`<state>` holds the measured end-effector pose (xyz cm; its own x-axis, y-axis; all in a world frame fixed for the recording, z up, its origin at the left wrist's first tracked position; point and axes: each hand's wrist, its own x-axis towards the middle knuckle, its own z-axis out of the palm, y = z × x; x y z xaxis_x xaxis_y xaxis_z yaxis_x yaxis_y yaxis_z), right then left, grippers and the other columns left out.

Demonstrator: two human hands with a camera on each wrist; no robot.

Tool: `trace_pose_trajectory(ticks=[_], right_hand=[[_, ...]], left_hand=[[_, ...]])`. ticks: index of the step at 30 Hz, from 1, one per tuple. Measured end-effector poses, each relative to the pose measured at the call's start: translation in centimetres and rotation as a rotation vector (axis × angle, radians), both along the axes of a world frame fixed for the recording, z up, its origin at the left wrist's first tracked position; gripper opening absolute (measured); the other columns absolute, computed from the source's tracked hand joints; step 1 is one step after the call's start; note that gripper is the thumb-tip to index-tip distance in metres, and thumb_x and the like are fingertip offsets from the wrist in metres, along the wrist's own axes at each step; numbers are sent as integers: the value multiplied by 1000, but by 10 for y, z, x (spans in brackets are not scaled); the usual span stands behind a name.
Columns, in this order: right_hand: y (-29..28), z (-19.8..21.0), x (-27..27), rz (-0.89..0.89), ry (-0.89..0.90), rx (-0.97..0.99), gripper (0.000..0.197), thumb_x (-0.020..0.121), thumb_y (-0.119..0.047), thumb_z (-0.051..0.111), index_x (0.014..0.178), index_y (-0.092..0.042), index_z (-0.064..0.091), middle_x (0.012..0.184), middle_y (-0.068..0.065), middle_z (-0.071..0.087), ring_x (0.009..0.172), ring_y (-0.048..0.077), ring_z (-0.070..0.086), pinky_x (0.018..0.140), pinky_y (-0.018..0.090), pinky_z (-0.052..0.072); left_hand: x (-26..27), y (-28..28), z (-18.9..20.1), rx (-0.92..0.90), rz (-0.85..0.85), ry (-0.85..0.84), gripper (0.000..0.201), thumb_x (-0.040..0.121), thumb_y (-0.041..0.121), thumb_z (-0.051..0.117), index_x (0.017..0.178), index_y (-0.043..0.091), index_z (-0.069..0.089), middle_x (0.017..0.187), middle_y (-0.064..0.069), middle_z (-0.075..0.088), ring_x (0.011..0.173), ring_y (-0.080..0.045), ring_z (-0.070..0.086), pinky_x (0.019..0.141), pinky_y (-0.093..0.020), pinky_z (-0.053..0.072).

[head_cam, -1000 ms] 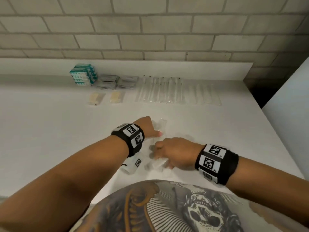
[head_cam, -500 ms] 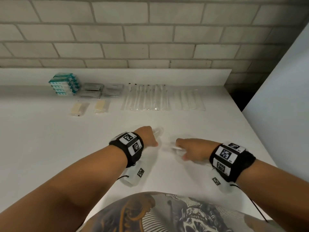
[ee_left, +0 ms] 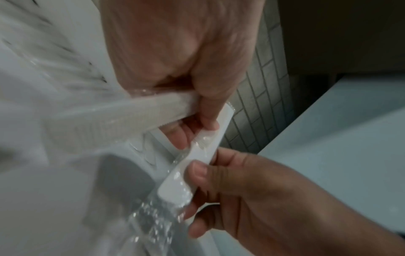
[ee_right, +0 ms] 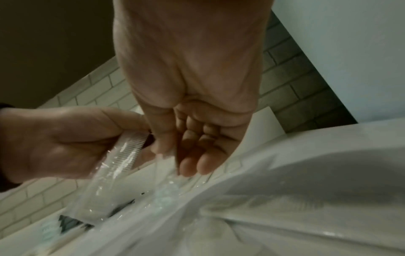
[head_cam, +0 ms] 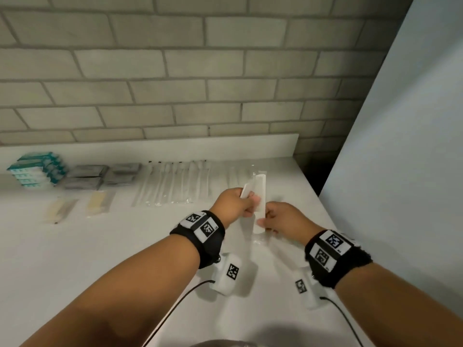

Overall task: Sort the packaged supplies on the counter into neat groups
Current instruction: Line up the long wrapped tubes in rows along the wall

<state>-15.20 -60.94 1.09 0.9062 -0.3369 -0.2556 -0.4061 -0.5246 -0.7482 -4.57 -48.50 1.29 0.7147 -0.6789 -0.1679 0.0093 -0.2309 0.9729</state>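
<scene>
Holding two wrapped white combs above the white desk, both hands meet near its right side; the left hand has its fingers curled round one comb in clear wrap, which slants up and away from the fist; in the left wrist view that comb's teeth show through the plastic, its end pinched under the thumb; the right hand pinches the near end of the second comb between thumb and fingers, and this comb stands nearly upright in the head view, its loose clear wrapper trailing below the grip; the left hand's fingertips also touch this second comb higher up; the two combs cross close together between the hands; along the back of the desk, by the brick wall, lie sorted groups: a stack of teal and white boxes at far left, grey flat packets beside it, a row of long clear sleeves next, and two pale yellow packets set just in front of the boxes and grey packets; further faint clear sleeves lie right of the row, too blurred to tell apart.
</scene>
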Motion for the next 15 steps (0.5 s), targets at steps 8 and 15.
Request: trace_pose_trajectory(ticks=[8, 15], right_hand=[[-79, -19, 43, -252, 164, -18, 10, 89, -13, 66, 96, -7, 60, 80, 15, 65, 63, 23, 60, 58, 32, 52], [-131, -28, 100, -165, 261, -92, 10, 88, -14, 64, 81, -12, 57, 75, 9, 67, 59, 20, 62, 58, 30, 54]], left_hand=[[14, -55, -31, 294, -5, -129, 49, 88, 43, 64, 127, 17, 48, 102, -4, 70, 93, -16, 67, 78, -25, 50], [59, -83, -40, 550, -111, -682, 38, 94, 35, 53, 131, 26, 57, 133, -1, 51, 119, -22, 52, 102, -31, 40]])
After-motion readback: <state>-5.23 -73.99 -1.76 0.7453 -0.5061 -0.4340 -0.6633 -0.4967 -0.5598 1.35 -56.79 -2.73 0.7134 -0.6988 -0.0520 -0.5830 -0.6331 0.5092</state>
